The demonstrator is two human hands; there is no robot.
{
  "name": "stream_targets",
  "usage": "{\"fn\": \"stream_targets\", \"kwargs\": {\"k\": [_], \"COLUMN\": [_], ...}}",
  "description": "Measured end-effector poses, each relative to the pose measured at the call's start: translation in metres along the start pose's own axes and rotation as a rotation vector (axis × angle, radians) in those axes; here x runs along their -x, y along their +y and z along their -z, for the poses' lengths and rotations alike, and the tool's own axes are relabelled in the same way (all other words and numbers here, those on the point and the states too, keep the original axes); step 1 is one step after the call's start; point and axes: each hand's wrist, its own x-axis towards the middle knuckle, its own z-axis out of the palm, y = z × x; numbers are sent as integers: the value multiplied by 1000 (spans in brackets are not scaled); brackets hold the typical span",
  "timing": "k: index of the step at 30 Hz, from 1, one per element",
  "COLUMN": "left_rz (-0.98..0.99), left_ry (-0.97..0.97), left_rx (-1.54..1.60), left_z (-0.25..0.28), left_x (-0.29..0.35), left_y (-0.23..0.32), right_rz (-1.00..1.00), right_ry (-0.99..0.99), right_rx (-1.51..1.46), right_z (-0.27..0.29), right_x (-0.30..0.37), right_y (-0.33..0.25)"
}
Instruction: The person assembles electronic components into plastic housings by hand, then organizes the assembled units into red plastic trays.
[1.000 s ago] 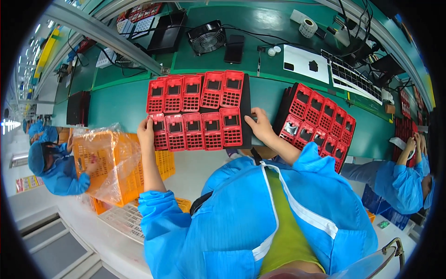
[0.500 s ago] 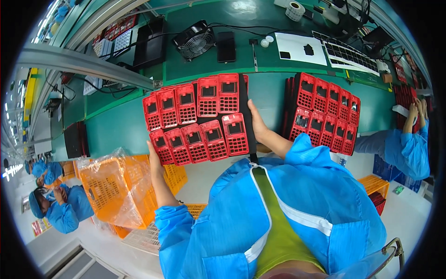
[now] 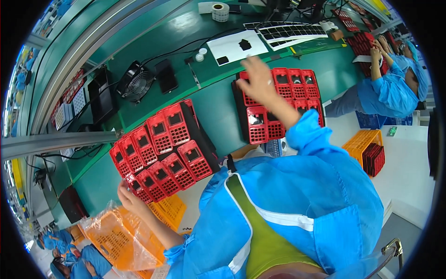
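Observation:
A black tray [image 3: 199, 132] at left carries two rows of red plastic housings [image 3: 161, 136], each with a window and a grid of key holes. It lies tilted at the green bench's near edge. My left hand [image 3: 132, 199] is at its lower left corner, fingers stretched along the edge. At right, a second black tray [image 3: 241, 109] bears similar red housings [image 3: 256, 122]. Over its far left part hovers my right hand [image 3: 259, 81], open with fingers spread and nothing in it. My right hand and forearm hide some of those housings.
A small fan [image 3: 136, 83], a black phone-like slab [image 3: 166, 76] and a white sheet [image 3: 236, 48] lie farther back. Orange crates [image 3: 118, 237] stand below left, another crate [image 3: 357, 148] at right. A co-worker [image 3: 397, 86] handles red parts at far right; a metal rail [image 3: 60, 145] crosses left.
My right hand has let go of the left tray's right side and moved over the right tray. My left hand stays by the left tray's corner. The view has turned and shifted right.

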Motion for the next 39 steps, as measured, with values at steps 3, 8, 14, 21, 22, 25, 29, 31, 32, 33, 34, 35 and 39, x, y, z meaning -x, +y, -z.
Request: {"fn": "stream_targets", "kwargs": {"k": [3, 8, 14, 21, 22, 25, 29, 31, 32, 33, 34, 35, 39], "left_rz": [-291, -661, -526, -539, -545, -488, -513, -501, -501, -500, -501, -486, -268], "left_ry": [-205, -550, -620, -596, -601, -589, -545, -551, -542, -530, -529, -543, -629], "left_rx": [161, 178, 240, 255, 249, 219, 237, 268, 285, 302, 301, 298, 345], "left_z": [-50, -151, -275, -288, -285, -277, -268, -262, -260, -257, -257, -259, -255], "left_x": [33, 102, 126, 149, 153, 166, 180, 183, 184, 184, 183, 182, 184], "left_y": [67, 143, 154, 194, 197, 203, 209, 212, 215, 216, 214, 212, 215], "right_rz": [-92, 104, -142, -224, -259, -339, -316, -351, -373, -392, -390, -398, -339], "right_ry": [-89, -156, -253, -358, -396, -521, -335, -313, -252, -192, -192, -202, -98], "right_rx": [177, -115, -569, -683, -766, -834, -1044, -1074, -1174, -1274, -1275, -1194, -1099], "right_z": [-1, -14, 29, 69, 71, 82, 75, 73, 69, 67, 66, 65, 64], "right_x": [-7, -4, -18, 2, 7, 11, 18, 21, 23, 25, 27, 29, 32], "right_y": [65, 95, 36, 34, 35, 32, 25, 19, 16, 14, 12, 10, 7]}}
